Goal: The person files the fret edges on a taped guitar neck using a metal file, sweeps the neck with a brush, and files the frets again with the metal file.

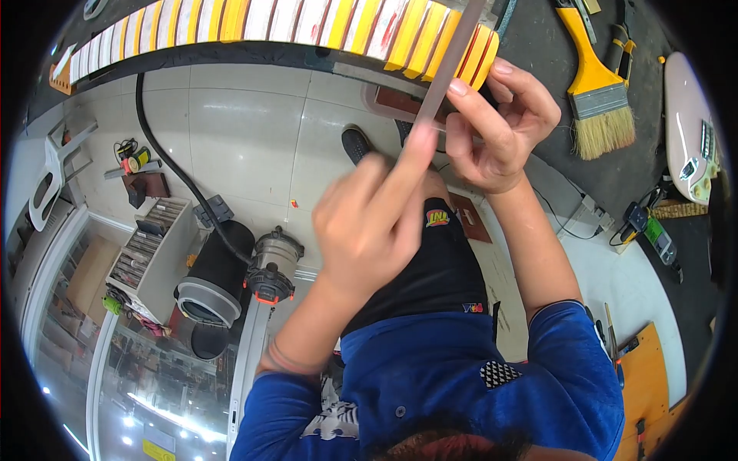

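A long curved row of yellow and white blocks (265,19) runs along the bench edge at the top, with thin dark gaps between them. At its right end, my right hand (503,127) pinches the rounded yellow end block (486,58) between thumb and finger. My left hand (377,215) is blurred by motion and closed round the lower end of a flat grey-brown strip (453,58), perhaps a file or sanding stick. That strip slants up across the row beside the end block. Whether it touches the blocks I cannot tell.
A wide yellow-handled brush (592,84) lies on the dark bench, right of my right hand. Beyond it is a pale guitar-like body (688,127). Below left stand a vacuum canister (273,261), a black hose (169,161) and a box of flat pieces (150,253).
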`<action>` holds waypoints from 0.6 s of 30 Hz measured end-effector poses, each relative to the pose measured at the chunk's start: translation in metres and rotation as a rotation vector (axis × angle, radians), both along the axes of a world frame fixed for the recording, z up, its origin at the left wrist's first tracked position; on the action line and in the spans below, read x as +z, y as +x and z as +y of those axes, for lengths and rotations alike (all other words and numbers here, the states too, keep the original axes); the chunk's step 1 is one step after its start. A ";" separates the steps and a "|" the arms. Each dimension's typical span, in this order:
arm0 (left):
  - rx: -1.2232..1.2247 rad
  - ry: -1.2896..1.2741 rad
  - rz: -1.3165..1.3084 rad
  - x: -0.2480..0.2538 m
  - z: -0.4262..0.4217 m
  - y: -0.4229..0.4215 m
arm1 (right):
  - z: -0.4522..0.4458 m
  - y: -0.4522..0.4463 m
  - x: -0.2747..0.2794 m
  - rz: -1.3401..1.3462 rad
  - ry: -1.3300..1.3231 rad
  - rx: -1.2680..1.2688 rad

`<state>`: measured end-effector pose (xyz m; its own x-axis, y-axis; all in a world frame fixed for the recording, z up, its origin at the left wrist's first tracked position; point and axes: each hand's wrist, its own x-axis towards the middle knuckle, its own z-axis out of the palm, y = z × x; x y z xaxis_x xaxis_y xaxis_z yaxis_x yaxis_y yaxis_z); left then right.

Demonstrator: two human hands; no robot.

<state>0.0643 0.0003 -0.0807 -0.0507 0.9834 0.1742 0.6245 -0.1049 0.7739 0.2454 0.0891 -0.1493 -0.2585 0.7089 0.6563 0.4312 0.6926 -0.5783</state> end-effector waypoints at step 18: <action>-0.060 -0.085 -0.226 0.008 0.032 0.003 | 0.000 -0.003 -0.002 0.017 0.000 -0.014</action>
